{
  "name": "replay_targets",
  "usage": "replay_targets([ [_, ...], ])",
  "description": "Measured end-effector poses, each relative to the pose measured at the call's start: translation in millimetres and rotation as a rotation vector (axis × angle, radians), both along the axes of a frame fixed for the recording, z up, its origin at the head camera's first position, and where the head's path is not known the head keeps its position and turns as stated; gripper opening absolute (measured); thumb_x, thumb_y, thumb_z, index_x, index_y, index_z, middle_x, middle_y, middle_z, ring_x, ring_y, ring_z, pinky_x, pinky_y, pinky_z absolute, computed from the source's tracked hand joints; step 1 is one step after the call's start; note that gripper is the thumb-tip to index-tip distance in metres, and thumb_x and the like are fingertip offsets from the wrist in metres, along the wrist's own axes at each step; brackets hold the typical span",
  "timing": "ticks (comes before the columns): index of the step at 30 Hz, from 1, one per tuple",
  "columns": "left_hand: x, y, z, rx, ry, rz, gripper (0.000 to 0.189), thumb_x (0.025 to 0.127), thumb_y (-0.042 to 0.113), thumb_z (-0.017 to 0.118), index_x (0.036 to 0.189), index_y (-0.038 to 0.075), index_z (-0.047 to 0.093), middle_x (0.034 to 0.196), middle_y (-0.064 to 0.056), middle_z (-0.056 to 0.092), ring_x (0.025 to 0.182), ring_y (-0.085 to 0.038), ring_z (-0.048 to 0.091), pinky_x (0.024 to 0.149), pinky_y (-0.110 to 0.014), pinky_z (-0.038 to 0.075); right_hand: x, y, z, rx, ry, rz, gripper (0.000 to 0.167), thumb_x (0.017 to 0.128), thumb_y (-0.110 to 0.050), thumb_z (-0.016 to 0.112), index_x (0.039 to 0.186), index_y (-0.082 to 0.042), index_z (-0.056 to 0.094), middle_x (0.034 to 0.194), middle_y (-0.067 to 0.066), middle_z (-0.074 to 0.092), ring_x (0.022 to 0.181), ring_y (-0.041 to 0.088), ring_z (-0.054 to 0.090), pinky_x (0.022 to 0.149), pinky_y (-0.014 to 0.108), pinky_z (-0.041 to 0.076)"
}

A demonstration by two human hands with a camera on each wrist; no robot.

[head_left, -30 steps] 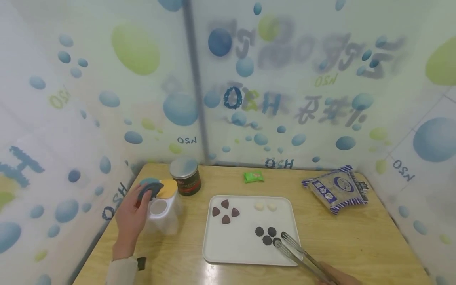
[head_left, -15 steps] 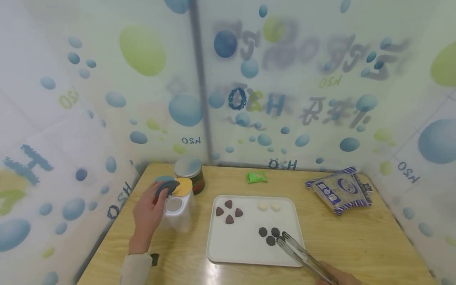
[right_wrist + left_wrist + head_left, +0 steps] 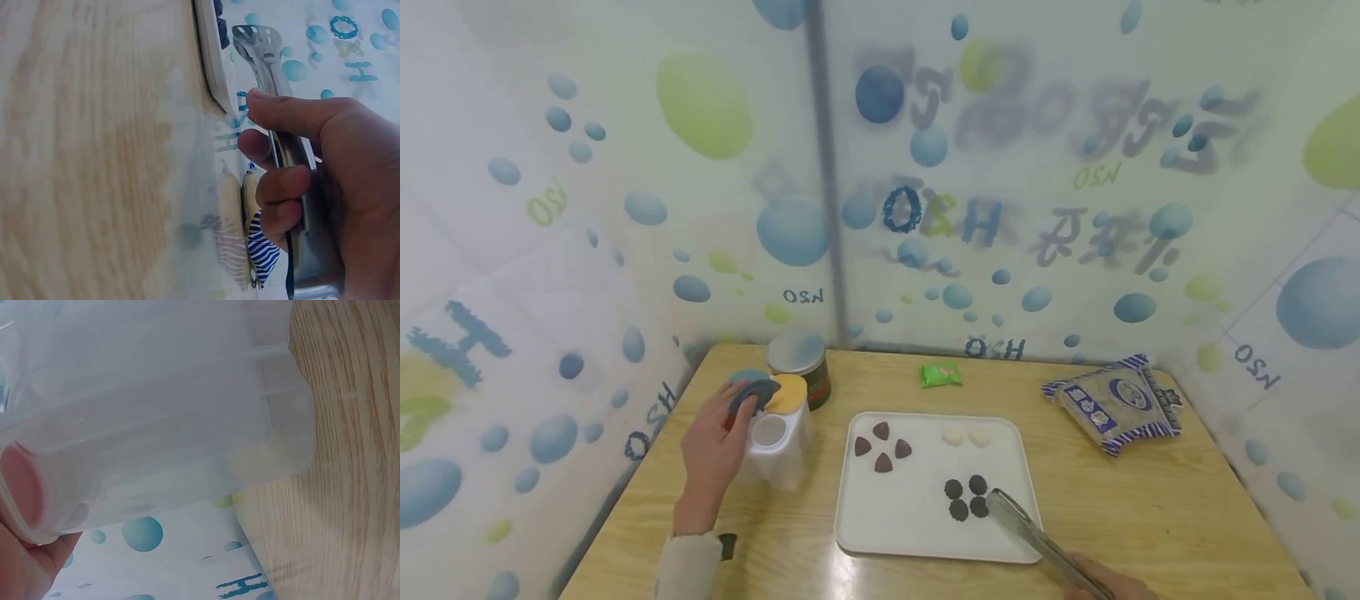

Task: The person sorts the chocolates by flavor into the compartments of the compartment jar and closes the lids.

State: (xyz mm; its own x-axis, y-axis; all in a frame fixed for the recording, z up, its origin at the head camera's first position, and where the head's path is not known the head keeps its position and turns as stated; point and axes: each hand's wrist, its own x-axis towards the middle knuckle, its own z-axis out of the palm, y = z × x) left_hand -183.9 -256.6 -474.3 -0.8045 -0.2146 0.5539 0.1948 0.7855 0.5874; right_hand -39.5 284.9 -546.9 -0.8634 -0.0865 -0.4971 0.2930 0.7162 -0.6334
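My left hand [image 3: 713,446] holds up a dark blue-grey lid [image 3: 756,395] on a translucent plastic container [image 3: 784,467]. A round opening shows below that lid; the container's yellow lid [image 3: 789,393] and teal lid lie flat. In the left wrist view, the container's clear wall [image 3: 162,425] fills much of the picture. My right hand [image 3: 1112,577] grips metal tongs [image 3: 1037,537], fingers wrapped round them in the right wrist view. Their tips are together, beside a dark scalloped piece [image 3: 979,507] on the white tray [image 3: 917,533]. Nothing shows between the tips.
Several brown wedge-shaped pieces [image 3: 883,462] and two pale pieces [image 3: 978,437] lie on the tray, apart from the dark group. A dark can [image 3: 817,387] stands behind the container. A green packet [image 3: 940,374] and a striped plastic bag [image 3: 1112,404] lie farther back on the table.
The tongs' tips have come together and moved off the dark pieces, which now form a square. The left hand keeps holding the lid; the view has shifted slightly.
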Motion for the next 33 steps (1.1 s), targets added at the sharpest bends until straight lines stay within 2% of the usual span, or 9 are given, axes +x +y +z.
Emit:
replay_targets([
  [3,0.3,-0.2,0.6,0.004,-0.006,-0.003,0.037,0.098,0.029,0.062,0.129,0.007,0.067,0.138,-0.015,0.062,0.129,-0.037,0.056,0.100,-0.058,0.045,-0.8,1,7.1,-0.040,0.031,0.015,0.069,0.094,-0.048,0.063,0.141,0.001,0.050,0.077,0.000,0.058,0.070,0.014,0.056,0.058,0.027,0.043],
  [7,-2.0,-0.4,1.2,0.001,-0.006,-0.005,0.037,0.099,0.029,0.062,0.127,0.007,0.068,0.137,-0.013,0.063,0.131,-0.036,0.056,0.102,-0.058,0.044,-2.2,6,12.1,-0.089,0.086,0.099,0.065,0.095,-0.041,0.065,0.140,0.003,0.049,0.079,-0.001,0.059,0.067,0.009,0.056,0.056,0.024,0.042],
  [11,-1.7,-0.2,2.5,0.002,-0.014,-0.009,0.037,0.099,0.030,0.061,0.127,0.006,0.068,0.137,-0.012,0.063,0.131,-0.037,0.055,0.103,-0.059,0.043,-6.0,3,7.3,0.012,0.119,0.132,0.066,0.091,-0.044,0.069,0.138,0.000,0.053,0.088,-0.002,0.064,0.073,0.009,0.056,0.061,0.026,0.046],
  [14,-0.9,0.1,2.9,0.004,-0.017,-0.011,0.037,0.099,0.030,0.061,0.126,0.006,0.068,0.137,-0.012,0.063,0.131,-0.037,0.055,0.103,-0.059,0.044,-8.7,-3,2.3,0.104,0.137,0.117,0.066,0.088,-0.044,0.072,0.137,-0.003,0.056,0.091,0.000,0.066,0.077,0.012,0.057,0.065,0.030,0.048],
  [17,-0.4,-0.1,2.1,0.004,-0.013,-0.011,0.037,0.099,0.030,0.062,0.125,0.005,0.069,0.136,-0.012,0.064,0.131,-0.037,0.055,0.103,-0.058,0.044,-11.1,-10,0.6,0.149,0.125,0.084,0.069,0.085,-0.046,0.075,0.137,-0.005,0.057,0.093,-0.002,0.065,0.079,0.013,0.057,0.068,0.032,0.049],
  [20,-0.2,-0.2,1.9,0.001,-0.011,-0.010,0.037,0.099,0.029,0.062,0.125,0.004,0.069,0.135,-0.011,0.065,0.131,-0.036,0.055,0.104,-0.058,0.044,-14.2,-16,1.0,0.135,0.084,0.055,0.071,0.085,-0.049,0.073,0.140,-0.007,0.055,0.086,-0.002,0.061,0.078,0.015,0.055,0.066,0.033,0.046],
  [24,-0.2,-0.3,2.2,-0.003,-0.024,-0.007,0.038,0.099,0.029,0.061,0.126,0.004,0.068,0.136,-0.012,0.064,0.132,-0.036,0.054,0.105,-0.058,0.042,-17.9,-19,2.0,0.101,0.070,0.085,0.069,0.091,-0.048,0.067,0.143,-0.005,0.052,0.085,-0.001,0.058,0.080,0.018,0.056,0.068,0.036,0.047],
  [29,0.4,-0.1,2.5,-0.006,-0.053,-0.005,0.039,0.100,0.031,0.060,0.129,0.006,0.066,0.138,-0.014,0.062,0.133,-0.037,0.054,0.105,-0.059,0.042,-18.5,-19,2.0,0.115,0.076,0.083,0.070,0.091,-0.049,0.066,0.142,-0.003,0.052,0.100,0.002,0.062,0.093,0.022,0.061,0.085,0.051,0.054],
  [33,0.6,-0.1,2.2,-0.007,-0.065,-0.003,0.040,0.100,0.032,0.059,0.131,0.007,0.066,0.140,-0.014,0.061,0.133,-0.038,0.054,0.103,-0.060,0.042,-15.8,-21,5.4,0.081,0.073,0.041,0.072,0.091,-0.052,0.065,0.144,-0.007,0.051,0.099,0.001,0.062,0.090,0.021,0.058,0.078,0.043,0.053],
])
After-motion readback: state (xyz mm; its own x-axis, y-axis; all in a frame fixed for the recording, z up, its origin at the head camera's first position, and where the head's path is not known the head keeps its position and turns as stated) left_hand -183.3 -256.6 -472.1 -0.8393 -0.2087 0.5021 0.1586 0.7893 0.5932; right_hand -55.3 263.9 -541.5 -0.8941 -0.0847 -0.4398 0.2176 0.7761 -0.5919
